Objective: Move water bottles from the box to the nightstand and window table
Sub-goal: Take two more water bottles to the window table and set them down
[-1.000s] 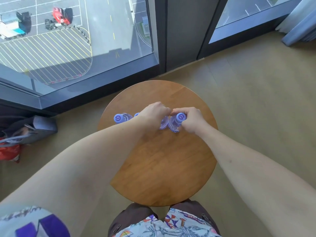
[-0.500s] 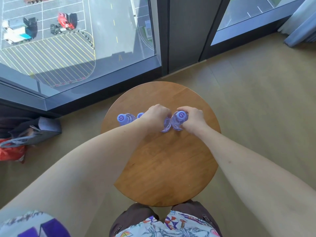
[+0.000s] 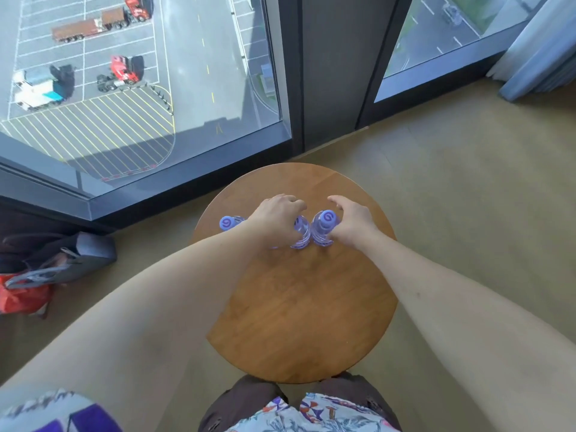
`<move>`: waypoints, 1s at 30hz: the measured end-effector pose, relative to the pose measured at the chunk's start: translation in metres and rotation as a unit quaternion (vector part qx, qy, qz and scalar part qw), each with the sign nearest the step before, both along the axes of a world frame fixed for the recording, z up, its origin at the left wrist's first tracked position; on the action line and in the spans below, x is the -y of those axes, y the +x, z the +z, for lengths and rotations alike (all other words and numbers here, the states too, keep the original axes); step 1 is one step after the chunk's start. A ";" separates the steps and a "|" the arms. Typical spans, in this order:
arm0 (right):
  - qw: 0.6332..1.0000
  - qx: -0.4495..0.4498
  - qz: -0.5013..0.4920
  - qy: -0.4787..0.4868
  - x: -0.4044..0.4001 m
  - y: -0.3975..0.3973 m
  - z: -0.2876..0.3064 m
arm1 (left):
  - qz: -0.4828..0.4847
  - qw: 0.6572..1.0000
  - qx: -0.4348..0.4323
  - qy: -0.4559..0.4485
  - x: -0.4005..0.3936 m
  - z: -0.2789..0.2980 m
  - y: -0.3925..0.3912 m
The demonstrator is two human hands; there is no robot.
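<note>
1. A person looks down at a round wooden table (image 3: 299,307) standing beside a floor-to-ceiling window (image 3: 140,88), with both bare arms reaching forward over the tabletop.
2. Water bottles with purple caps stand upright in a row across the far half of the table. The leftmost bottle (image 3: 229,222) stands free. The middle bottle (image 3: 300,233) is mostly hidden under the left hand. The right bottle (image 3: 324,227) stands just beside it.
3. The left hand (image 3: 277,218) lies curled over the top of the middle bottle, covering its cap; it appears to be grasping it, though the fingers are hidden on the far side.
4. The right hand (image 3: 352,222) has loosened since half a second ago. Then its fingers wrapped the right bottle's cap; now the cap is uncovered, the fingers arch loosely past it, and only the thumb side stays close against the bottle's body.
5. The two hands, which touched before, now have a gap between them.
6. On the floor to the left lie a grey bag (image 3: 81,260) and something red (image 3: 21,297).
</note>
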State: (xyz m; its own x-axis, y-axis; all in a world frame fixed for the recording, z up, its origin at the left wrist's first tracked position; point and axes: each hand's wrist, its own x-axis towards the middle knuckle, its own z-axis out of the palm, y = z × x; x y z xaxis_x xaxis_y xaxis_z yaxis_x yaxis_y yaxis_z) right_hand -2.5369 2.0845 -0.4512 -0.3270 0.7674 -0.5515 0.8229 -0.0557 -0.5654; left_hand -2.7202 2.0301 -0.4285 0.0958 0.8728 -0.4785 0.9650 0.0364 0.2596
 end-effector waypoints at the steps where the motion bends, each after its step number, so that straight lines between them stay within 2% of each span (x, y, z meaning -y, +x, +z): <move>1: 1.000 0.003 0.002 0.009 0.000 0.000 0.008 | 0.003 1.000 -0.004 0.004 -0.002 0.007 -0.004; 8: 0.995 0.006 -0.049 0.083 0.014 0.001 0.072 | 0.010 0.997 -0.012 0.080 -0.015 0.068 -0.014; 17: 0.957 0.089 -0.214 0.175 0.105 0.055 0.138 | -0.179 0.968 0.038 0.169 -0.002 0.139 0.058; 24: 0.892 0.153 -0.384 0.186 0.229 0.145 0.184 | -0.361 0.908 0.081 0.198 0.059 0.177 0.184; 30: 0.808 0.174 -0.537 0.172 0.389 0.225 0.200 | -0.507 0.831 0.121 0.195 0.178 0.196 0.315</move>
